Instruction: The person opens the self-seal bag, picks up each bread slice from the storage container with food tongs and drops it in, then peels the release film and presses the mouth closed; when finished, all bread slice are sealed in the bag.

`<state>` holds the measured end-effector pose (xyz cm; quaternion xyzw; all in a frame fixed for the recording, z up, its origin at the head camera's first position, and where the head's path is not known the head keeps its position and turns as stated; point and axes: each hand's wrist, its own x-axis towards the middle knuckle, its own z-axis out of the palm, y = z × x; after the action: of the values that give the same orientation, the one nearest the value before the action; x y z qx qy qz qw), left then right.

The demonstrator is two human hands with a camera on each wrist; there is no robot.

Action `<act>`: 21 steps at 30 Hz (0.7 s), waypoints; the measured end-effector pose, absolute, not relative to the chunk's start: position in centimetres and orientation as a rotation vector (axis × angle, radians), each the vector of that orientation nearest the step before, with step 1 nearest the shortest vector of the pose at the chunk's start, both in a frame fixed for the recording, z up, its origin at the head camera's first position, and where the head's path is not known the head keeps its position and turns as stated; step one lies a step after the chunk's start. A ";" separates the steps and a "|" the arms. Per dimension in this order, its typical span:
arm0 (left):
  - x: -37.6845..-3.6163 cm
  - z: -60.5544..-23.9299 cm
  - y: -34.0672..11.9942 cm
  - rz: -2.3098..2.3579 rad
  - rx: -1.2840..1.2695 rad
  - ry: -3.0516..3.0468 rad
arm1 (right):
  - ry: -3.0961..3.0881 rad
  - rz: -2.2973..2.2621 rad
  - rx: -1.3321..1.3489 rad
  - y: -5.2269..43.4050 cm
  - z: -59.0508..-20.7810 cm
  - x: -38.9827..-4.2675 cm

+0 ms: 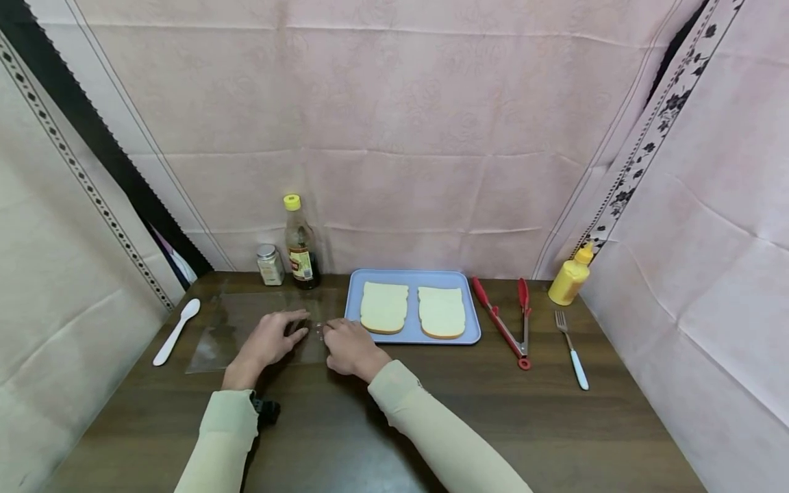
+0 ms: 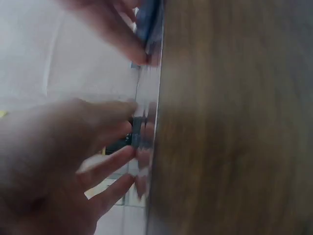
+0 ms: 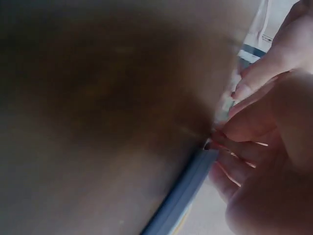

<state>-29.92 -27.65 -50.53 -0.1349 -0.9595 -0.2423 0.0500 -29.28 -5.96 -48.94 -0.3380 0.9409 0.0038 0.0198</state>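
A clear plastic sheet (image 1: 231,329) lies flat on the left part of the table (image 1: 431,418), in front of the sauce bottle (image 1: 301,253) and the grey-capped seasoning jar (image 1: 269,266). The left hand (image 1: 269,342) is over it, fingers apart and fairly straight; the right hand (image 1: 353,348) bends its fingers down at its right end, though whether they pinch it I cannot tell. Just beside that hand, a light blue tray (image 1: 411,337) bears two bread slices (image 1: 383,308). Right of the tray come red-handled tongs (image 1: 507,332) with arms spread, a fork (image 1: 573,352) and, behind it, a yellow squeeze bottle (image 1: 570,279); a white spoon (image 1: 177,332) lies at the far left. The table is dark brown wood grain with a soft sheen, enclosed at the back and both sides by creased, pale pinkish cloth (image 1: 394,123), black patterned borders running down near the corners
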 end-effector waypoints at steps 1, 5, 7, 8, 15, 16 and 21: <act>-30.0 -50.6 -27.7 -0.754 -0.413 -2.929 | 2.924 0.029 -1.039 -5.9 -49.0 -29.2; -29.8 -50.9 -27.9 -0.819 -0.374 -2.925 | 2.904 -0.036 -1.048 -5.4 -49.2 -29.3; -29.7 -50.8 -27.9 -0.832 -0.342 -2.920 | 2.896 -0.086 -1.060 -5.3 -49.2 -29.3; -29.7 -50.8 -27.9 -0.836 -0.331 -2.917 | 2.894 -0.106 -1.064 -5.2 -49.2 -29.4; -29.5 -49.7 -27.9 -0.846 -0.294 -2.850 | 2.847 -0.231 -1.068 -4.8 -49.3 -29.9; -29.5 -49.4 -28.0 -0.847 -0.290 -2.835 | 2.835 -0.246 -1.063 -4.7 -49.3 -30.0; -29.2 -48.1 -28.5 -0.877 -0.264 -2.735 | 2.786 -0.303 -1.042 -4.5 -49.2 -30.2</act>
<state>-29.22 -28.51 -48.06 -0.0909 -0.9404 -0.3015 0.1280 -30.17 -4.53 -49.19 -0.3475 0.9291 -0.1012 0.0757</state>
